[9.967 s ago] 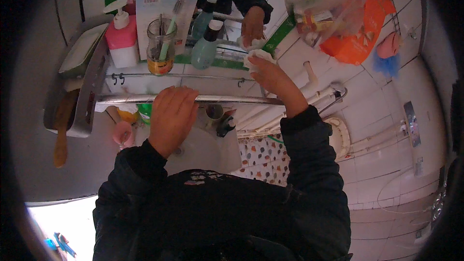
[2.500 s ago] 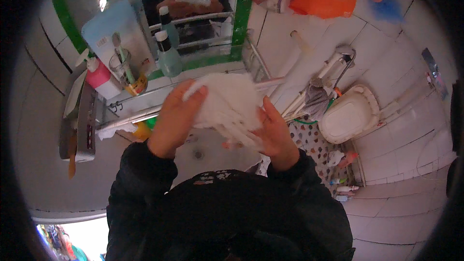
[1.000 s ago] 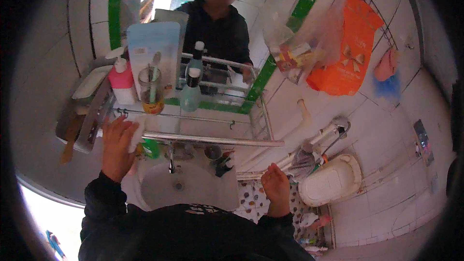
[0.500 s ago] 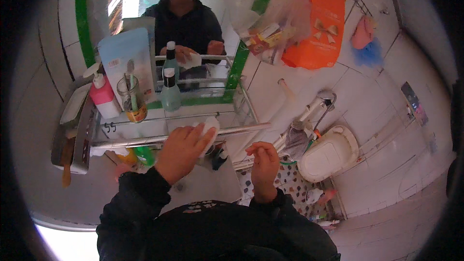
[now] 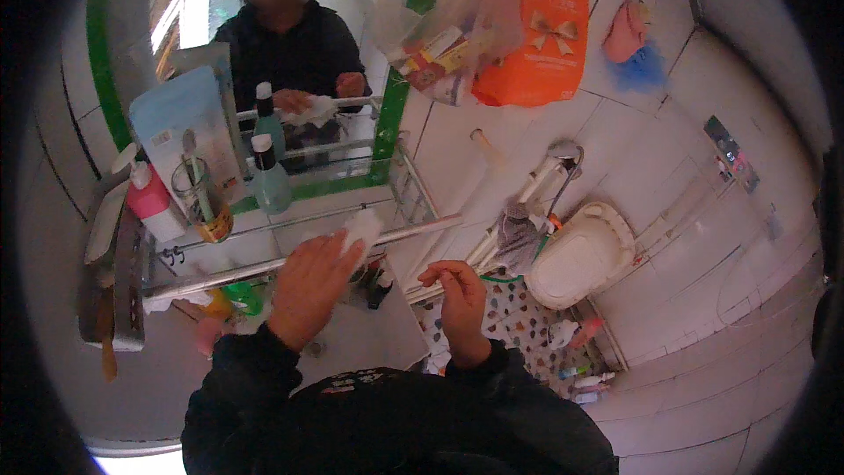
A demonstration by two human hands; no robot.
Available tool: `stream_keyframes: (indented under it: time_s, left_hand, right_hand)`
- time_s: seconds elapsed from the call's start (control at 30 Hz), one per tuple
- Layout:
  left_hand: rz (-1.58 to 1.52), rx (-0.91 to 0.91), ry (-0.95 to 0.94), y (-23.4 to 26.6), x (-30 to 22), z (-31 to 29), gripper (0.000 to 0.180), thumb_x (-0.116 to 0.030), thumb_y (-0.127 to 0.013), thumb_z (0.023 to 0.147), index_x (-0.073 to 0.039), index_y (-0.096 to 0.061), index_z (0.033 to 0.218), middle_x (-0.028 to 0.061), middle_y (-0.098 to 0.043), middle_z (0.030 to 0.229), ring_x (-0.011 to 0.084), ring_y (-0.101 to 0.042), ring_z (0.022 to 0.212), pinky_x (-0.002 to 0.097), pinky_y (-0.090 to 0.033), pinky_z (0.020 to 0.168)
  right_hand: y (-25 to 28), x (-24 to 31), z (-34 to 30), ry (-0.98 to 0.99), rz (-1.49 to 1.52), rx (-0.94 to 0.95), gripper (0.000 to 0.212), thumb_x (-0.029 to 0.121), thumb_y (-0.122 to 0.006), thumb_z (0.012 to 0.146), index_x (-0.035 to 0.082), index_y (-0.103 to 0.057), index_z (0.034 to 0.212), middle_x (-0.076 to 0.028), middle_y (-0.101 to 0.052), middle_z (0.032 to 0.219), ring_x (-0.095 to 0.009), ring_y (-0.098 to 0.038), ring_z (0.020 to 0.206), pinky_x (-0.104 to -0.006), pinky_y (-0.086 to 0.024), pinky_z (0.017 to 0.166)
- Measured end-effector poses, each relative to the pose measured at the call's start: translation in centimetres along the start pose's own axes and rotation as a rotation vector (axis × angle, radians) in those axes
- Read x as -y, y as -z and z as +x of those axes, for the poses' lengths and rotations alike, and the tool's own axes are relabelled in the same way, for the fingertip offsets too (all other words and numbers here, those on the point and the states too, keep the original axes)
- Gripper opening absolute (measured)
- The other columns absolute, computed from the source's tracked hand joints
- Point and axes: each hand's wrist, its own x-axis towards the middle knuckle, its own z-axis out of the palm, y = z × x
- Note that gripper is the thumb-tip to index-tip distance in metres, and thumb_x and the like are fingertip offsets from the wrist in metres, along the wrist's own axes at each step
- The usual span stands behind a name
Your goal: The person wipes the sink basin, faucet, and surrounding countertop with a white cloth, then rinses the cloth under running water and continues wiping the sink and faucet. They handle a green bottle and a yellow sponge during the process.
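Note:
My left hand (image 5: 309,286) holds a white wad of tissue (image 5: 360,236) under its fingers, at the front rail (image 5: 255,269) of a metal shelf below the mirror. The hidden side of the tissue does not show whether it presses on the rail. To its right, my right hand (image 5: 461,306) hangs apart from the shelf, its fingers loosely curled in with nothing visible in them. On the shelf stand a clear bottle with a white cap (image 5: 271,180), a glass with toothbrushes (image 5: 204,202), a pink-and-white pump bottle (image 5: 155,207) and a pale blue pouch (image 5: 185,127).
The mirror (image 5: 347,26) reflects my hands. A grey rack (image 5: 132,290) with a wooden-handled brush hangs at the left. Below is the washbasin (image 5: 387,343). At the right hang an orange bag (image 5: 545,35) and a blue bath puff (image 5: 637,68); a pale tub (image 5: 585,255) leans below.
The view has shifted, so the shelf and wall things sit further left. My left hand still holds the tissue near the rail, its fingers slightly rearranged. The right hand remains curled.

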Motion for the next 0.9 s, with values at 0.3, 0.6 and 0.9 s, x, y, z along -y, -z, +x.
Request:
stream_keyframes:
  time_s: [0.3,0.6,0.9]
  left_hand:
    - [0.213,-0.034,0.168,3.5,3.1,-6.1,0.048,-0.003,-0.057,0.082,-0.008,-0.057,0.13,0.0171,-0.057,0.126,0.0368,-0.055,0.116,0.0486,-0.042,0.101]
    - [0.463,-0.172,0.377,6.4,5.6,-12.6,0.048,-0.002,-0.057,0.082,-0.009,-0.057,0.13,0.0149,-0.059,0.126,0.0342,-0.054,0.121,0.0494,-0.039,0.107]
    - [0.532,-0.289,0.669,7.2,4.3,-12.9,0.068,0.007,-0.066,0.072,-0.008,-0.051,0.136,0.0163,-0.052,0.137,0.0368,-0.043,0.134,0.0524,-0.028,0.114]
  right_hand:
    - [0.1,-0.2,0.6,-0.008,-0.065,-0.001,0.019,0.003,-0.045,0.098,-0.004,-0.062,0.103,-0.011,-0.068,0.088,-0.016,-0.062,0.085,-0.0288,-0.049,0.083]
    - [0.0,-0.6,0.3,-0.009,-0.136,0.008,0.018,0.006,-0.047,0.097,-0.003,-0.061,0.105,-0.011,-0.066,0.088,-0.015,-0.057,0.081,-0.0295,-0.046,0.08]
    - [0.2,-1.2,0.5,-0.008,-0.039,0.053,0.019,0.006,-0.046,0.099,-0.003,-0.061,0.108,-0.011,-0.066,0.091,-0.016,-0.058,0.082,-0.0292,-0.046,0.081]
